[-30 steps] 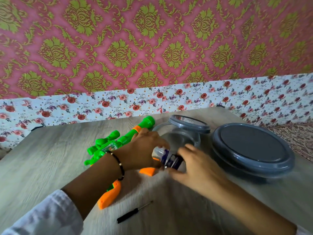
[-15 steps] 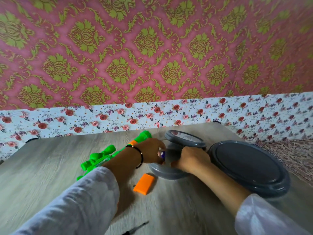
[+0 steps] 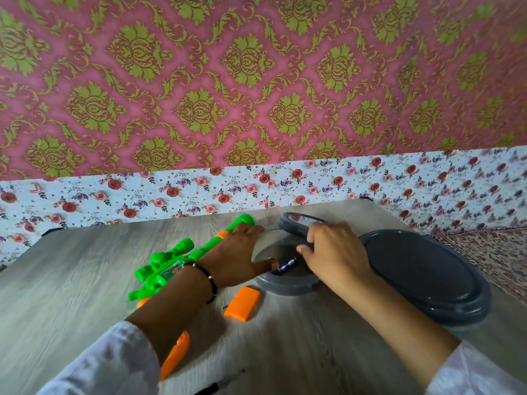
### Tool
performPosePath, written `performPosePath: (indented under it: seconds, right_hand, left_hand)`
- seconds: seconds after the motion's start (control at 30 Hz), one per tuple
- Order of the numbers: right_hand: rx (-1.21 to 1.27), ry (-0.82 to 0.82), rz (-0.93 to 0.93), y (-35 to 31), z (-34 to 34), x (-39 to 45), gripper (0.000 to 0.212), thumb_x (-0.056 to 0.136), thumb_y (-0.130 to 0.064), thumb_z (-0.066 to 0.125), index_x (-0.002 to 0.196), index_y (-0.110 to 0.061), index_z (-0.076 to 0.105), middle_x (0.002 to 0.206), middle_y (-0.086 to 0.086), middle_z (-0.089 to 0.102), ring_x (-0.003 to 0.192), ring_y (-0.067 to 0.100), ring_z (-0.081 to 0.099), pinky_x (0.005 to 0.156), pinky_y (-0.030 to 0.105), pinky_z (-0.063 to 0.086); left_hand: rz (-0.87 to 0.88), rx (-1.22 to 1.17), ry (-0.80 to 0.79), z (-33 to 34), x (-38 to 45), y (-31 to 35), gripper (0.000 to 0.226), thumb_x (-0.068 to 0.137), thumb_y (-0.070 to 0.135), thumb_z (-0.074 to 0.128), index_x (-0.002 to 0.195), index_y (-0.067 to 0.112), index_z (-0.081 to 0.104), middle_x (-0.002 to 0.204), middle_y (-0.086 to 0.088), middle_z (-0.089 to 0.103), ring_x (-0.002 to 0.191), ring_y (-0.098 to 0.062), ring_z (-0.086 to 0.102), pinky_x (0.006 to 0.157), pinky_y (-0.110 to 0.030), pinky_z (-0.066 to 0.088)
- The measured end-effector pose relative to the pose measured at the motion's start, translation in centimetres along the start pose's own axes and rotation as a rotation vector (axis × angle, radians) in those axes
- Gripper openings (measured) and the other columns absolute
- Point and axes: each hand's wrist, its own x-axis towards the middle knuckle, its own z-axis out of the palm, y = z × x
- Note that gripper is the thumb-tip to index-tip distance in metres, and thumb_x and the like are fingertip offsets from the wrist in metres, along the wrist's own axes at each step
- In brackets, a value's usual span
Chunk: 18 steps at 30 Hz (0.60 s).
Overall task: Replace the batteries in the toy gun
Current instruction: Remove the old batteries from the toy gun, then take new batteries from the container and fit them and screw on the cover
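Toy gun, green with orange grip and an orange ring near the muzzle, lies flat on the grey wood-grain table, at 9 o'clock from the small container; barrel points toward 1 o'clock, grip toward 7 o'clock. Left forearm crosses over its middle.

Battery cover, orange, rectangular, lies loose on the table at 7 o'clock from the small container, just beside its rim, apart from the gun.

Small round grey container sits between the two hands. Contents: batteries with a dark blue-purple wrap and metal end; count cannot be told, partly hidden by fingers. Its lid stands tilted at its 12 o'clock edge.

Large grey round container, lid on, stands at 3 o'clock from the small one, near it. Contents not visible.

Left hand: fingers extended flat toward the muzzle end, thumb lying at the small container's rim next to the batteries; nothing grasped, grip released. Beaded bracelet on the wrist.

Right hand: over the small container, fingers bent downward at the tilted lid's edge; whether they clasp the lid cannot be told.

Screwdriver, dark handle, lies at 6 o'clock, near the bottom edge, blurred.
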Motion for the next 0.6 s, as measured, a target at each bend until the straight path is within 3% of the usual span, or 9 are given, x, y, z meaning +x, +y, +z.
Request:
performPosePath:
  seconds: [0.07, 0.17, 0.27, 0.37, 0.43, 0.53, 0.6]
  right_hand:
    - [-0.038, 0.090, -0.076, 0.3, 0.2, 0.5, 0.038, 0.087, -0.038, 0.058, 0.116, -0.013, 0.055, 0.114, 0.006, 0.059, 0.108, 0.024, 0.049, 0.087, 0.033, 0.044]
    - [-0.067, -0.029, -0.076, 0.7, 1.4, 1.8, 0.051, 0.085, -0.035, 0.062, 0.126, -0.010, 0.045, 0.125, 0.009, 0.052, 0.117, 0.026, 0.045, 0.096, 0.035, 0.043]
    - [-0.058, -0.135, -0.019, 0.7, 2.5, 2.3, 0.051, 0.086, -0.028, 0.063, 0.129, -0.008, 0.044, 0.130, 0.011, 0.051, 0.121, 0.027, 0.046, 0.101, 0.039, 0.041]
    - [-0.162, -0.088, -0.081, 0.2, 2.9, 1.8, 0.042, 0.089, -0.013, 0.055, 0.128, -0.006, 0.044, 0.125, 0.013, 0.057, 0.116, 0.029, 0.052, 0.103, 0.038, 0.038]
    - [-0.199, -0.046, -0.146, -0.4, 2.9, 1.0, 0.044, 0.090, -0.014, 0.053, 0.131, -0.006, 0.041, 0.126, 0.013, 0.057, 0.116, 0.030, 0.051, 0.105, 0.039, 0.034]
    - [-0.161, 0.008, -0.211, -1.6, 2.4, -0.3, 0.040, 0.087, -0.023, 0.059, 0.123, -0.010, 0.050, 0.117, 0.010, 0.060, 0.112, 0.029, 0.053, 0.100, 0.039, 0.036]
    - [-0.136, 0.052, -0.239, -2.4, 2.0, -1.2, 0.033, 0.075, -0.026, 0.071, 0.103, -0.011, 0.063, 0.096, 0.010, 0.067, 0.094, 0.030, 0.062, 0.090, 0.039, 0.045]
  left_hand:
    - [-0.021, 0.005, 0.003, 0.6, -1.3, 0.3, 0.092, 0.081, 0.062, 0.056, 0.150, 0.015, 0.017, 0.153, -0.008, 0.021, 0.140, -0.027, 0.026, 0.113, -0.035, 0.024]
    - [-0.066, 0.000, -0.013, 1.7, -2.3, 0.8, 0.097, 0.083, 0.061, 0.053, 0.151, 0.011, 0.007, 0.159, -0.009, 0.006, 0.146, -0.026, 0.012, 0.117, -0.033, 0.015]
    - [-0.123, -0.032, -0.019, 2.5, -2.1, 1.1, 0.097, 0.085, 0.059, 0.053, 0.152, 0.009, 0.004, 0.160, -0.011, 0.007, 0.146, -0.025, 0.013, 0.116, -0.032, 0.018]
    - [-0.138, -0.059, -0.017, 2.9, -2.2, 1.3, 0.098, 0.088, 0.057, 0.052, 0.151, 0.005, -0.002, 0.160, -0.012, 0.006, 0.147, -0.023, 0.013, 0.116, -0.031, 0.021]
    - [-0.139, -0.072, -0.008, 3.0, -2.4, 1.4, 0.099, 0.088, 0.055, 0.051, 0.150, 0.003, -0.006, 0.160, -0.013, 0.007, 0.146, -0.022, 0.016, 0.115, -0.031, 0.024]
    - [-0.140, -0.090, 0.016, 3.1, -2.5, 1.5, 0.100, 0.089, 0.052, 0.053, 0.149, 0.001, -0.008, 0.160, -0.013, 0.007, 0.146, -0.022, 0.018, 0.114, -0.028, 0.022]
    - [-0.135, -0.102, 0.045, 3.3, -2.5, 1.4, 0.100, 0.089, 0.051, 0.054, 0.149, 0.002, -0.009, 0.160, -0.013, 0.004, 0.147, -0.021, 0.013, 0.114, -0.027, 0.020]
